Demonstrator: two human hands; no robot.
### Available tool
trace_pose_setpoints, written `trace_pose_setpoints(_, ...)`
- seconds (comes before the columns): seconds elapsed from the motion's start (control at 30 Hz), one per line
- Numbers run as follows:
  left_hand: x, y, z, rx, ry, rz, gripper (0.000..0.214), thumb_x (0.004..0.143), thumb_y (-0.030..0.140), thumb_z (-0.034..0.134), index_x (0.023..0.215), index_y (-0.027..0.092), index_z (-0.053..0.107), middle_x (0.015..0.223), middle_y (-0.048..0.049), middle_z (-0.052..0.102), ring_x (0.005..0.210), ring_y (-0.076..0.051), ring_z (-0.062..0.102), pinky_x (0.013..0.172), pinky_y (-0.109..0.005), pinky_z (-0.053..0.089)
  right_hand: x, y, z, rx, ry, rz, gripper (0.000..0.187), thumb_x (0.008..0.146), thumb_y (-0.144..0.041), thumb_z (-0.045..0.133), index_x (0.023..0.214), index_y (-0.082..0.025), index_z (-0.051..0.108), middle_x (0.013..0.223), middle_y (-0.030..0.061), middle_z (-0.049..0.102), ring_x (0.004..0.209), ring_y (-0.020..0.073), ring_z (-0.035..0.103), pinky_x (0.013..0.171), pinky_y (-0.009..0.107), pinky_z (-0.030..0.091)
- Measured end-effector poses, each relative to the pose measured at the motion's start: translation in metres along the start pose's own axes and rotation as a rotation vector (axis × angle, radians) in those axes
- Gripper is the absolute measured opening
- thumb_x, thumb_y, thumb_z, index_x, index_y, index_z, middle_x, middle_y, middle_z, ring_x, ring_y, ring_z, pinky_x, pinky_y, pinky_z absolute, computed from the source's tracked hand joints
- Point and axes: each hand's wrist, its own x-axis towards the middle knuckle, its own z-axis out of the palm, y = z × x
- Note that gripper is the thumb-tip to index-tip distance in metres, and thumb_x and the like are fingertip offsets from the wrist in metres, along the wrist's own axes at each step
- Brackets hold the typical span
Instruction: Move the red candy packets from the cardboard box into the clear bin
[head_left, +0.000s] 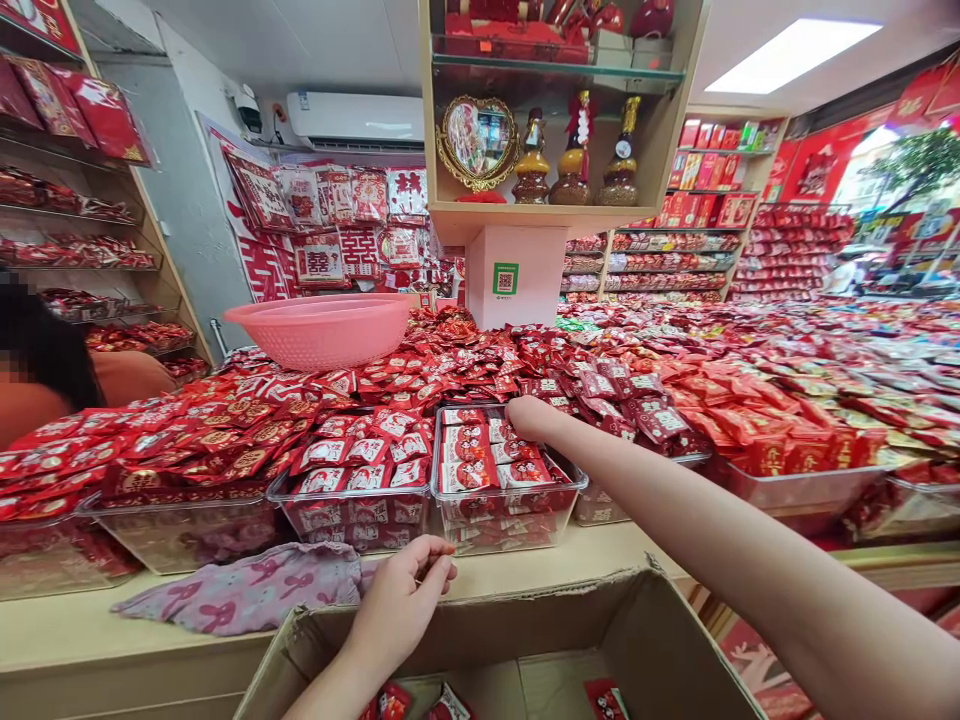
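Observation:
My right hand (531, 418) reaches to the back right of a clear plastic bin (510, 545) of small red-and-white packets (469, 473). Its fingers point down behind the packets, so I cannot see what they touch. My left hand (405, 592) hovers over the rim of a cardboard box (551, 608), just in front of the bin. Its fingers are loosely curled, with a gap to the thumb, and nothing shows in them. A few red packets (448, 703) lie on the bottom of the box.
Neighbouring bins (352, 520) overflow with red packets. A pink cloth (255, 590) lies on the counter edge at left. A pink plastic basket (322, 330) rests on the packets behind. A shelf cabinet (555, 212) stands above the counter. Another person (135, 378) is at far left.

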Motion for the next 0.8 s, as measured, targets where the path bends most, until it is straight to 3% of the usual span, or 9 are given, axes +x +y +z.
trace_pose_setpoints(0.17, -0.001, 0.000, 0.000, -0.009, 0.004, 0.002, 0.023, 0.075, 0.036, 0.048, 0.084, 0.019, 0.060, 0.070, -0.0026, 0.067, 0.067, -0.018, 0.061, 0.062, -0.028, 0.046, -0.010, -0.008, -0.003, -0.047, -0.061, 0.066, 0.023, 0.082, -0.027, 0.048, 0.097, -0.010, 0.054, 0.097, 0.0073, 0.057, 0.087, 0.0161, 0.055, 0.075, 0.035, 0.046)
trace_pose_setpoints(0.37, -0.002, 0.001, -0.001, -0.004, 0.000, 0.023, 0.023, 0.076, 0.035, 0.047, 0.085, 0.019, 0.060, 0.071, -0.0029, 0.066, 0.068, -0.018, 0.061, 0.063, -0.028, 0.046, -0.017, -0.010, -0.004, -0.031, 0.006, 0.088, 0.018, 0.081, -0.019, 0.048, 0.093, -0.009, 0.057, 0.094, 0.0103, 0.059, 0.090, 0.0198, 0.055, 0.074, 0.036, 0.046)
trace_pose_setpoints(0.5, -0.003, 0.001, -0.001, -0.016, -0.001, 0.022, 0.022, 0.076, 0.034, 0.048, 0.085, 0.018, 0.059, 0.071, -0.0031, 0.066, 0.068, -0.019, 0.061, 0.063, -0.029, 0.046, -0.041, -0.020, -0.028, 0.016, 0.141, 0.039, 0.023, 0.077, -0.006, 0.043, 0.093, -0.006, 0.059, 0.097, 0.0209, 0.058, 0.096, 0.0286, 0.052, 0.072, 0.036, 0.043)
trace_pose_setpoints(0.57, -0.003, 0.001, -0.001, -0.022, 0.005, 0.029, 0.022, 0.075, 0.034, 0.048, 0.084, 0.017, 0.060, 0.070, -0.0034, 0.066, 0.067, -0.019, 0.061, 0.062, -0.029, 0.046, -0.066, -0.030, -0.044, 0.064, 0.179, -0.039, 0.022, 0.077, -0.010, 0.043, 0.089, -0.010, 0.061, 0.093, 0.0164, 0.061, 0.088, 0.0234, 0.057, 0.071, 0.030, 0.044)
trace_pose_setpoints(0.63, -0.003, 0.000, 0.000, -0.011, 0.009, 0.037, 0.022, 0.074, 0.033, 0.048, 0.084, 0.017, 0.061, 0.070, -0.0036, 0.066, 0.066, -0.019, 0.061, 0.061, -0.029, 0.045, -0.098, -0.045, -0.046, 0.215, 0.063, -0.261, 0.017, 0.075, -0.016, 0.046, 0.079, -0.017, 0.063, 0.078, 0.0054, 0.065, 0.071, 0.0147, 0.060, 0.061, 0.021, 0.044)
trace_pose_setpoints(0.67, -0.003, 0.000, 0.000, -0.001, 0.011, 0.038, 0.023, 0.074, 0.033, 0.048, 0.084, 0.017, 0.061, 0.070, -0.0037, 0.066, 0.065, -0.018, 0.061, 0.061, -0.028, 0.045, -0.114, -0.054, -0.038, 0.370, -0.087, -0.457, 0.015, 0.074, -0.016, 0.049, 0.075, -0.019, 0.063, 0.069, 0.0008, 0.065, 0.062, 0.0113, 0.059, 0.054, 0.017, 0.043)
trace_pose_setpoints(0.73, -0.003, 0.000, 0.001, 0.015, 0.018, 0.033, 0.023, 0.073, 0.033, 0.048, 0.083, 0.018, 0.062, 0.069, -0.0038, 0.066, 0.064, -0.018, 0.060, 0.059, -0.028, 0.045, -0.142, -0.076, 0.000, 0.677, -0.478, -0.815, 0.014, 0.072, -0.016, 0.050, 0.068, -0.021, 0.063, 0.057, -0.0054, 0.061, 0.049, 0.0068, 0.056, 0.042, 0.013, 0.038)
trace_pose_setpoints(0.77, -0.003, 0.001, 0.001, 0.018, 0.024, 0.030, 0.023, 0.073, 0.033, 0.048, 0.083, 0.018, 0.062, 0.069, -0.0037, 0.066, 0.063, -0.018, 0.060, 0.059, -0.028, 0.044, -0.152, -0.087, 0.028, 0.749, -0.583, -0.895, 0.018, 0.069, -0.014, 0.052, 0.054, -0.020, 0.059, 0.046, -0.0074, 0.055, 0.037, 0.0051, 0.049, 0.035, 0.013, 0.032)
trace_pose_setpoints(0.8, -0.004, 0.002, 0.001, 0.020, 0.031, 0.027, 0.023, 0.072, 0.033, 0.049, 0.082, 0.018, 0.062, 0.068, -0.0036, 0.067, 0.063, -0.018, 0.060, 0.059, -0.028, 0.044, -0.160, -0.100, 0.060, 0.773, -0.589, -0.934, 0.029, 0.064, -0.011, 0.055, 0.038, -0.019, 0.049, 0.033, -0.0086, 0.044, 0.026, 0.0039, 0.037, 0.030, 0.014, 0.025)
